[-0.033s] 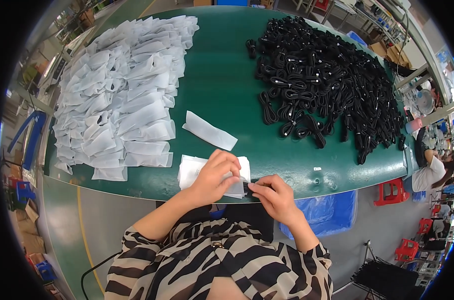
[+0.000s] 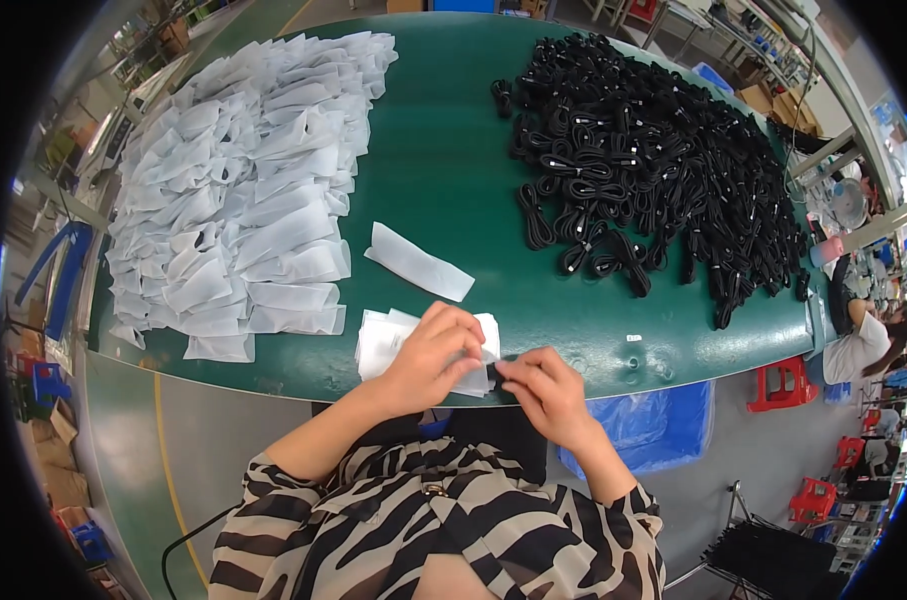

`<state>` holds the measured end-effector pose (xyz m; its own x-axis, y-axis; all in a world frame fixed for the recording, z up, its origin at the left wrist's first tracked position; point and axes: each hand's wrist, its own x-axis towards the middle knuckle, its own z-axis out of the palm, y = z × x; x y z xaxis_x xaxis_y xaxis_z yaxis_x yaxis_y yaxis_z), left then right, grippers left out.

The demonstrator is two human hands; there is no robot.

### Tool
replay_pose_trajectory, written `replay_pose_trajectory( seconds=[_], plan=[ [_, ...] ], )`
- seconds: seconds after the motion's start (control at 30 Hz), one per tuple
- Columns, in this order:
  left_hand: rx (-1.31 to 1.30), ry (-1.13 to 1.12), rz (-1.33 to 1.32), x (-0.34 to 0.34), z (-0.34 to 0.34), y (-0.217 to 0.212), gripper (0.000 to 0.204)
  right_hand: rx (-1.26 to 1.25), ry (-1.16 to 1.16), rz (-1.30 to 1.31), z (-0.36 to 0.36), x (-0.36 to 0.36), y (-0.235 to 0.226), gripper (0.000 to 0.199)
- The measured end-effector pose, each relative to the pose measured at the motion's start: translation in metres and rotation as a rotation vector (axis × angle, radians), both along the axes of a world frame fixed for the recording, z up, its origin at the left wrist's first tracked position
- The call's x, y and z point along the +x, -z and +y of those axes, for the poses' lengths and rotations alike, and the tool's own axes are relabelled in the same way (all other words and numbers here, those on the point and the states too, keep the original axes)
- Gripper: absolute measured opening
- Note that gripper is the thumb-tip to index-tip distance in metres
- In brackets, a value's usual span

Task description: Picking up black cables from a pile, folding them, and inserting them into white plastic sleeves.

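At the near table edge my left hand (image 2: 428,355) is closed, pinching the edge of a thin white plastic bag (image 2: 470,378) over a stack of white bags (image 2: 378,340). Close by on the right, the fingers of my right hand (image 2: 548,395) pinch a black bundled cable (image 2: 494,376), mostly hidden, at the mouth of that bag. Beyond my hands, a single filled-looking white bag (image 2: 418,262) lies slantwise.
Rows of white bags (image 2: 263,190) cover the left of the green table (image 2: 438,130). A large heap of black coiled cables (image 2: 643,160) spreads over the right. Below the table edge stands a blue lined bin (image 2: 653,425); a red stool (image 2: 781,385) is farther right.
My right hand has shifted slightly left and up with the black bundled cable, toward the bag. My left hand stays almost in place.
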<state>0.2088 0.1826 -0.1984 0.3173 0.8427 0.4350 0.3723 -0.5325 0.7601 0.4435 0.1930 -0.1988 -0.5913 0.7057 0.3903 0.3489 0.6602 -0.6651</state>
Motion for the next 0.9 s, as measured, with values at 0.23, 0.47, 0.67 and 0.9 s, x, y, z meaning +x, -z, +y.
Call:
replay_pose_trajectory(
  seconds=[0.23,0.47,0.67,0.9],
  plan=[
    [-0.019,-0.030,-0.045,-0.002,0.006,-0.017,0.016,-0.104,0.127,0.288,0.002,-0.029,0.007,0.038],
    [-0.463,-0.111,-0.859,-0.026,0.029,-0.034,0.006,-0.173,0.104,0.496,0.023,-0.053,-0.009,0.036],
    [-0.002,-0.346,-0.061,-0.031,0.058,-0.031,0.008,-0.160,0.302,0.303,0.065,-0.058,0.023,0.025],
    [0.079,0.066,0.419,-0.048,0.072,0.013,0.067,0.308,0.540,-0.101,0.130,-0.046,0.034,0.038]
  ],
)
